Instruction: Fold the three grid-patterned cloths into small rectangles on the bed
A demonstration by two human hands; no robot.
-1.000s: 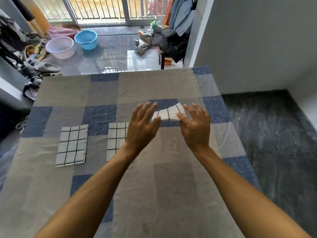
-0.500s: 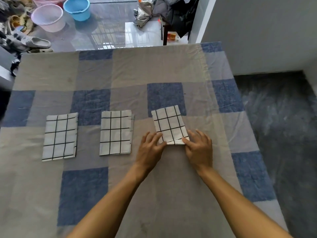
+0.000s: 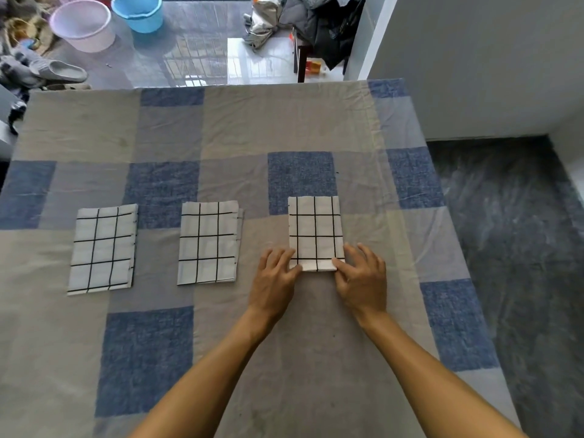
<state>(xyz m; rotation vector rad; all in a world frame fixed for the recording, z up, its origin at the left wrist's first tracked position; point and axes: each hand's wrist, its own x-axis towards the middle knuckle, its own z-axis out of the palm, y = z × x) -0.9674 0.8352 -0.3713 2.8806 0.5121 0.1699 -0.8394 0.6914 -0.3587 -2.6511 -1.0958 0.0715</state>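
Observation:
Three white cloths with black grid lines lie folded in a row on the bed [image 3: 284, 128]. The left cloth [image 3: 102, 249] and the middle cloth [image 3: 208, 241] lie flat with no hand on them. The right cloth [image 3: 316, 232] is a narrow upright rectangle. My left hand [image 3: 275, 279] touches its near left corner with the fingertips. My right hand [image 3: 363, 276] touches its near right corner, thumb against the folded edge. The fingers of both hands look fairly straight.
The bed has a grey and blue patchwork sheet. Its right edge drops to a dark floor [image 3: 521, 248]. Beyond the far edge are a pink basin [image 3: 83, 25], a blue basin [image 3: 137, 11], slippers [image 3: 60, 72] and a chair heaped with clothes [image 3: 316, 23].
The right cloth was held up in both hands a second ago. It now lies flat and straightened on the bed, with both hands at its near edge.

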